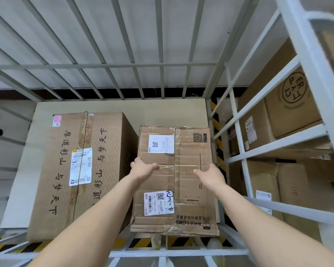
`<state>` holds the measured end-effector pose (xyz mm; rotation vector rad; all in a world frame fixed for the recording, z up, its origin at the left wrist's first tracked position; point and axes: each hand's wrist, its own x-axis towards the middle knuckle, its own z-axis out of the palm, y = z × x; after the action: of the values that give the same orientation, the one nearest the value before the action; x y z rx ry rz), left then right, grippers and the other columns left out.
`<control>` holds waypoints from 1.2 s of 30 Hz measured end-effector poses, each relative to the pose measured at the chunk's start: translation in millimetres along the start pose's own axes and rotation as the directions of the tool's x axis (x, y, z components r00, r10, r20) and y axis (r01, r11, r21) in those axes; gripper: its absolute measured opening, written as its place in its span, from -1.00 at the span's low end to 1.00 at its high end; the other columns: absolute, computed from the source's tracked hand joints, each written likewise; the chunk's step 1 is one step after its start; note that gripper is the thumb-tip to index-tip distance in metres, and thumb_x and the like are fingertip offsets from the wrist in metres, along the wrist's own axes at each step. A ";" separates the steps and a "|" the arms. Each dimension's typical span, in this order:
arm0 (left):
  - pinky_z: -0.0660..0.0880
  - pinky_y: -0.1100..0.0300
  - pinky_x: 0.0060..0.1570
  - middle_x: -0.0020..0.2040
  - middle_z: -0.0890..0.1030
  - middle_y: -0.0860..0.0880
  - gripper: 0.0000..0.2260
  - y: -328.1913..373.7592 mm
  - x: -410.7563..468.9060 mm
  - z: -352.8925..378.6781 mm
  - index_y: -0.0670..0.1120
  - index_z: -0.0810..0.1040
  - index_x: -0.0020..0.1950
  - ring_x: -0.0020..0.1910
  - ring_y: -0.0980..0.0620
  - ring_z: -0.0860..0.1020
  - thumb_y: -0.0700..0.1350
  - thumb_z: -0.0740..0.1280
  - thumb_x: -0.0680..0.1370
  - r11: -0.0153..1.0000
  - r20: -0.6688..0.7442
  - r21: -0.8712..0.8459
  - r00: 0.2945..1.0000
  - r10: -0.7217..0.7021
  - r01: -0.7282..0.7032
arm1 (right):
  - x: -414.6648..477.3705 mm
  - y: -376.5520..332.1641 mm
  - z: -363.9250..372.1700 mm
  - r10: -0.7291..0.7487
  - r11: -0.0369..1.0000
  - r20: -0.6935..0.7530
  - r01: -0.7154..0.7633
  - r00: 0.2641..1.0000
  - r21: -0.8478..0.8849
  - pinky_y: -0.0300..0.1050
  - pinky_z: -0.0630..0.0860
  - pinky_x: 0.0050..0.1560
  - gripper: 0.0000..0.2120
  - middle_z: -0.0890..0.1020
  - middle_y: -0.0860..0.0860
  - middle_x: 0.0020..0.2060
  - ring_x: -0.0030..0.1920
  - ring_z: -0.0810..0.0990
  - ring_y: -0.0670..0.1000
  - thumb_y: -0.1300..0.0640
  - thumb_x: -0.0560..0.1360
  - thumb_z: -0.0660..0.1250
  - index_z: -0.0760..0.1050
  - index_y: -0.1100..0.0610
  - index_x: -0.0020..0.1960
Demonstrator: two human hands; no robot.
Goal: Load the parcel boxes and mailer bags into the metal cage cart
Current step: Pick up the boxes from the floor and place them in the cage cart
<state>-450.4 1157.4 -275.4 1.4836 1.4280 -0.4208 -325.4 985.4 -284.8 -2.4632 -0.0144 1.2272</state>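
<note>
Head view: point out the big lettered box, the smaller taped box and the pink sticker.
big lettered box [108,166], head view, top face right of seam.
smaller taped box [189,151], head view, top face centre.
pink sticker [57,120], head view, its middle.

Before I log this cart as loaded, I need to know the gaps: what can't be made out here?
Head view only:
Fingers of left hand and right hand: hidden by the hands themselves, so grip on the smaller box is unclear.
Print on the shipping label: too small.
The neighbouring boxes: crossed by cage bars, blurred towards the right edge.
</note>
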 end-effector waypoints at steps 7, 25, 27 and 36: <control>0.30 0.25 -0.02 0.33 0.44 -0.10 -0.48 63.3 -107.4 -56.1 -0.20 0.29 0.43 0.07 0.05 0.42 -0.10 0.36 0.53 0.955 0.021 0.046 0.956 0.293 -0.293 | -110.7 -73.8 -80.9 -0.285 0.952 -0.066 0.275 0.956 -0.133 0.10 0.40 0.33 -0.36 0.38 0.13 0.42 0.40 0.36 0.15 -0.10 0.53 0.30 0.23 0.16 0.49; 0.43 0.25 -0.06 0.24 0.48 -0.01 -0.54 166.6 -436.5 9.6 -0.09 0.37 0.40 0.03 0.08 0.51 -0.03 0.36 0.54 0.524 0.162 0.153 0.544 0.823 -0.838 | -369.5 40.3 -289.7 -0.496 0.853 -0.577 0.488 0.649 -0.184 -0.03 0.31 0.33 -0.44 0.42 0.11 0.38 0.39 0.36 0.11 -0.06 0.53 0.33 0.33 0.17 0.44; 0.41 0.28 -0.10 0.23 0.48 -0.01 -0.53 164.8 -472.0 51.5 -0.09 0.36 0.41 0.02 0.09 0.50 -0.02 0.36 0.53 0.480 0.217 0.161 0.506 0.835 -0.862 | -382.7 90.2 -308.2 -0.441 0.878 -0.622 0.456 0.647 -0.148 -0.02 0.30 0.34 -0.43 0.42 0.11 0.38 0.39 0.35 0.12 -0.06 0.52 0.33 0.33 0.17 0.44; 0.39 0.23 0.05 0.20 0.50 -0.02 -0.56 131.2 -564.2 199.3 -0.10 0.39 0.37 0.11 0.07 0.48 -0.04 0.38 0.53 0.448 0.359 0.170 0.478 0.801 -0.878 | -408.8 267.7 -358.8 -0.284 0.951 -0.611 0.298 0.739 -0.081 -0.05 0.31 0.31 -0.42 0.43 0.14 0.38 0.38 0.38 0.12 -0.09 0.51 0.33 0.34 0.17 0.44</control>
<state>-396.4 709.8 139.3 2.1415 0.2607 -0.1665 -344.1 544.5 130.8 -2.5954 -0.1999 0.2488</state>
